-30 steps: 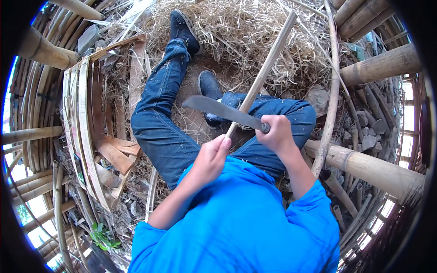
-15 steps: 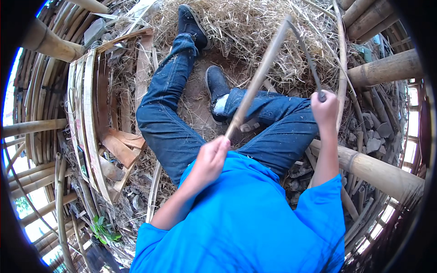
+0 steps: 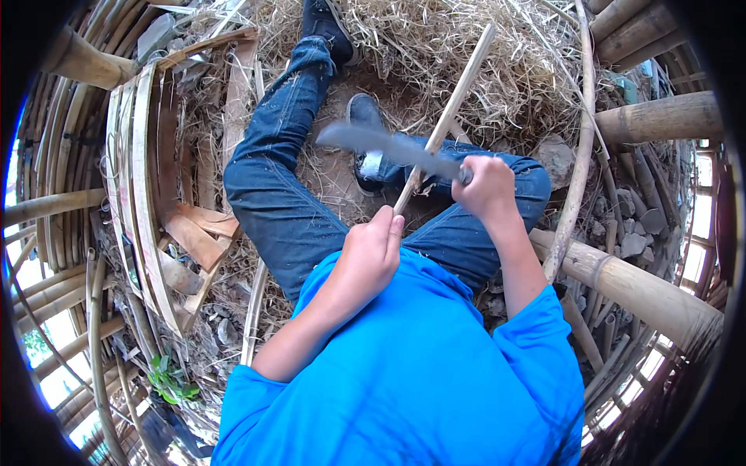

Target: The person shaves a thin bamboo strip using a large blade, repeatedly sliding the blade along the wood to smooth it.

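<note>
My left hand (image 3: 371, 252) is closed around the near end of a long, pale bamboo stick (image 3: 458, 92), which slants up and away to the right over my legs. In my right hand (image 3: 488, 188) is the dark handle of a machete (image 3: 392, 146). Its broad grey blade points left and crosses the stick around the middle, smeared a little by motion. Whether the edge touches the stick or passes over it, I cannot tell.
My legs in jeans (image 3: 280, 179) spread around the work. Dry straw (image 3: 497, 70) heaps beyond them. A wooden crate (image 3: 144, 194) stands at left, with a block (image 3: 194, 239) inside. Thick bamboo poles (image 3: 633, 291) jut in from the right, by rubble (image 3: 633, 245).
My right hand has swung the machete inward and toward me, from the stick's far tip down to its middle. The left hand keeps its grip, shifted slightly right.
</note>
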A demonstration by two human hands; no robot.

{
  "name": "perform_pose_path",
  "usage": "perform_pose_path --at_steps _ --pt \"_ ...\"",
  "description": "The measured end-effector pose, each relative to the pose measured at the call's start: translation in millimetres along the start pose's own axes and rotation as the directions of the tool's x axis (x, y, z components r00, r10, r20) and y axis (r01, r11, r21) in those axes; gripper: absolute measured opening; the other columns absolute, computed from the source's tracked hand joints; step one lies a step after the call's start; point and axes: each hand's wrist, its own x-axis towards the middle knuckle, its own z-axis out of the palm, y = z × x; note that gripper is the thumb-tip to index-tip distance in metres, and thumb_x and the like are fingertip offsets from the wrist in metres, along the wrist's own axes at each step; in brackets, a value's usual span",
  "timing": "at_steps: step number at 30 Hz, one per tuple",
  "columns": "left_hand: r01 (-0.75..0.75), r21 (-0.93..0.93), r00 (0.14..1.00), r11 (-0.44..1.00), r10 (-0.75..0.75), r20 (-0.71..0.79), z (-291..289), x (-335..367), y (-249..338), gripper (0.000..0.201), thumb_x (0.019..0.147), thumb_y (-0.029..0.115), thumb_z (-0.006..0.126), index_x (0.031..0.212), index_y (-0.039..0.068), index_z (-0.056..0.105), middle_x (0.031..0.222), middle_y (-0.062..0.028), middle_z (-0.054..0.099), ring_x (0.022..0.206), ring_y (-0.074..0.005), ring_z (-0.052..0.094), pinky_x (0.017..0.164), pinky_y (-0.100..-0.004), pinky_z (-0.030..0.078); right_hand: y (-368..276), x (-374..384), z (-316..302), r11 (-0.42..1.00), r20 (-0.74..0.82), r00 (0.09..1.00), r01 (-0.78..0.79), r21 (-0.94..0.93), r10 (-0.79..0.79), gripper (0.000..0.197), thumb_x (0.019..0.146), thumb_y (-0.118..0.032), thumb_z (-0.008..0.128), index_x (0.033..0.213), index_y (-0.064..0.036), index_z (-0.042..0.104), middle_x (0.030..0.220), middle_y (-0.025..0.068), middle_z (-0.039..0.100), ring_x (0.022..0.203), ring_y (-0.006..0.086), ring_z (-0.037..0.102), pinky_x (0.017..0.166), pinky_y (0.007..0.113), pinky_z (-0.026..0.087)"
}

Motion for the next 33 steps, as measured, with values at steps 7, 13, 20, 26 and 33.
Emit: perform_pose_path --at_steps 7,13,20,26,33 --pt "0.031 -0.069 0.998 0.997 -0.028 0.051 4 -4 -12 0.024 0.098 0.017 0.043 0.082 -0.001 0.044 0.058 -0.0219 0.046 0.051 -0.0372 0.050 0.049 -0.0432 0.035 25 8 -35 0.972 -0.054 0.970 -0.235 0.025 0.236 0.018 0.069 -0.021 0.063 0.064 -0.0039 0.064 0.064 0.0173 0.063 0.066 0.0335 0.066 0.063 0.041 0.053" --pt "0.068 -0.092 0.996 0.993 -0.063 0.055 -4 -4 -5 0.026 0.099 0.019 0.043 0.082 -0.001 0.044 0.057 -0.0177 0.044 0.049 -0.0255 0.045 0.050 -0.0409 0.036 -18 -13 2 0.998 0.101 0.994 -0.041 0.055 0.035 0.017 0.066 -0.023 0.065 0.068 -0.0061 0.067 0.071 0.0187 0.065 0.070 0.0362 0.065 0.069 0.043 0.053" --pt "0.050 -0.170 0.989 0.984 -0.025 0.146 -9 -20 -17 0.028 0.099 0.020 0.043 0.080 -0.001 0.043 0.056 -0.0121 0.040 0.051 -0.0172 0.041 0.050 -0.0370 0.035 133 16 -32 0.855 -0.213 0.833 -0.518 0.023 0.511 0.026 0.073 -0.021 0.058 0.069 0.0040 0.064 0.065 0.0240 0.061 0.064 0.0378 0.064 0.057 0.042 0.047" --pt "0.112 -0.287 0.986 0.951 -0.070 0.151 -17 -12 -15 0.031 0.101 0.023 0.040 0.078 0.003 0.046 0.060 0.0034 0.039 0.056 -0.0055 0.036 0.050 -0.0265 0.032 56 -8 -25 0.893 -0.241 0.861 -0.421 0.158 0.449 0.027 0.077 -0.019 0.057 0.063 0.0037 0.060 0.056 0.0205 0.058 0.056 0.0345 0.061 0.054 0.042 0.044" --pt "0.292 -0.661 0.921 0.691 -0.017 0.389 -27 0 -17 0.037 0.101 0.031 0.039 0.069 0.012 0.038 0.057 0.0066 0.032 0.048 -0.0037 0.027 0.041 -0.0224 0.023 16 -26 19 0.637 0.023 0.889 -0.345 0.689 0.457 0.032 0.081 -0.009 0.060 0.054 -0.0008 0.046 0.047 -0.0004 0.045 0.045 0.0048 0.037 0.043 0.028 0.029"
